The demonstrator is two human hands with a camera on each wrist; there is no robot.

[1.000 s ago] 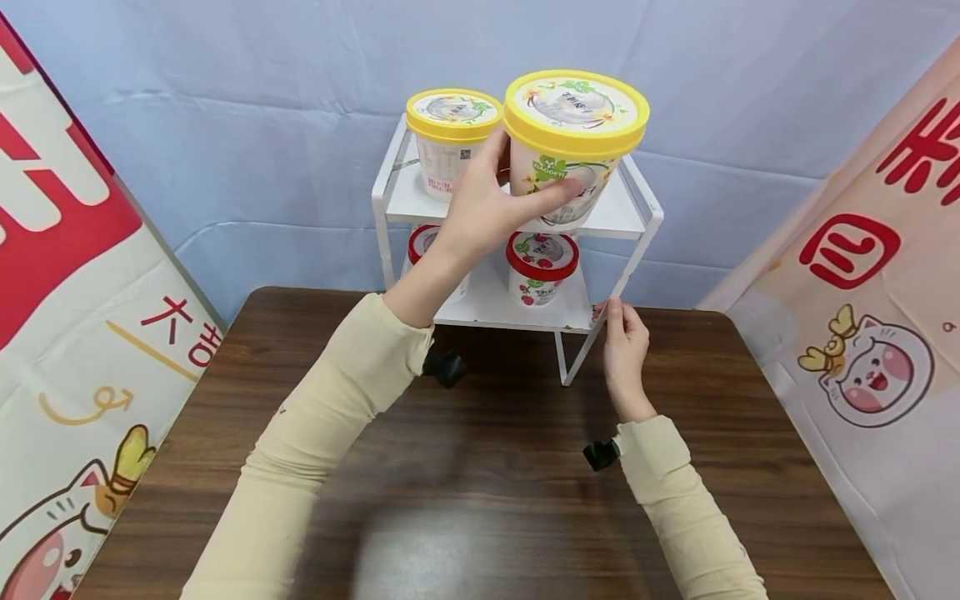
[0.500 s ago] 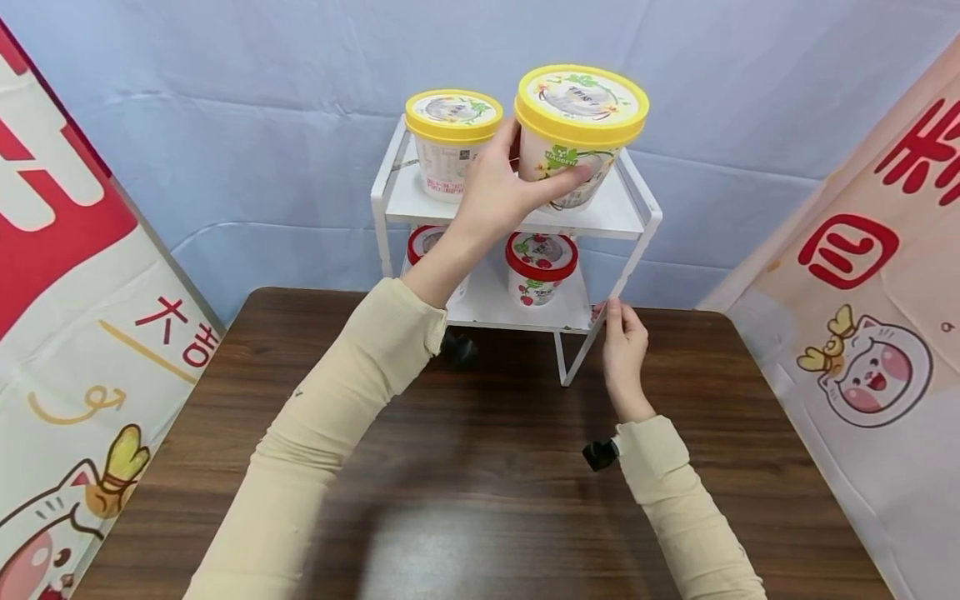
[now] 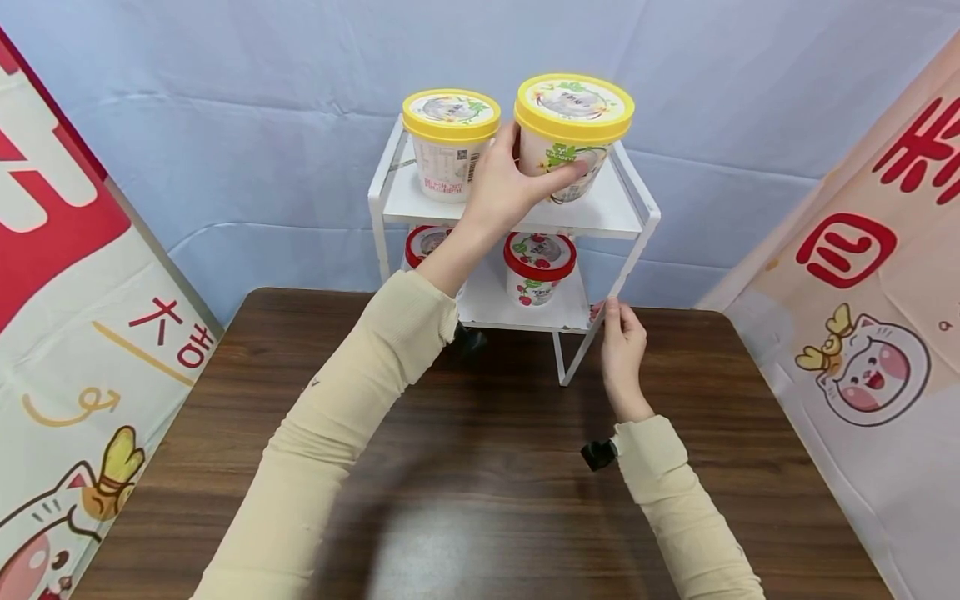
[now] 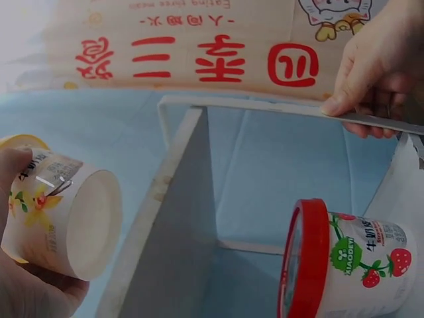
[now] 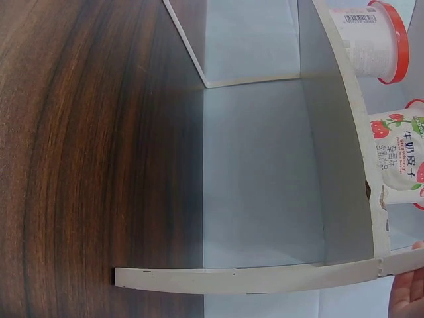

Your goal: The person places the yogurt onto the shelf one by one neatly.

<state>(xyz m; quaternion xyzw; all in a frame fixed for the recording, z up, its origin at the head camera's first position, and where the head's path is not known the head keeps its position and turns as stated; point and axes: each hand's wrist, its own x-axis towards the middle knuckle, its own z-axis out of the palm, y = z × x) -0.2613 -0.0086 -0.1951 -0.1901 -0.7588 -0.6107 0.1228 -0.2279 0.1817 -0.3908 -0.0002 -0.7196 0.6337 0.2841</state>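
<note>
My left hand point(image 3: 497, 192) grips a white tub with a yellow lid point(image 3: 573, 104), thumb across its printed front. It is held over the right part of the top shelf of a white two-tier rack point(image 3: 600, 212). In the left wrist view this tub point(image 4: 58, 215) shows its bare bottom, apart from the shelf board. A second yellow-lidded tub point(image 3: 442, 162) stands on the top shelf to the left. My right hand point(image 3: 625, 358) pinches the rack's right front leg between thumb and fingers; part of its fingers is hidden behind the leg.
On the lower shelf stand a red-lidded strawberry tub point(image 3: 536, 271) and another red-lidded tub point(image 3: 429, 239), partly hidden by my left arm. The rack stands at the back of a brown wooden table point(image 3: 510, 467). Printed banners point(image 3: 847, 275) hang at both sides, a pale blue cloth point(image 3: 300, 125) behind.
The held tub has moved back and slightly left over the top shelf, and over the last half second it has come down a little. My right hand keeps its place on the leg.
</note>
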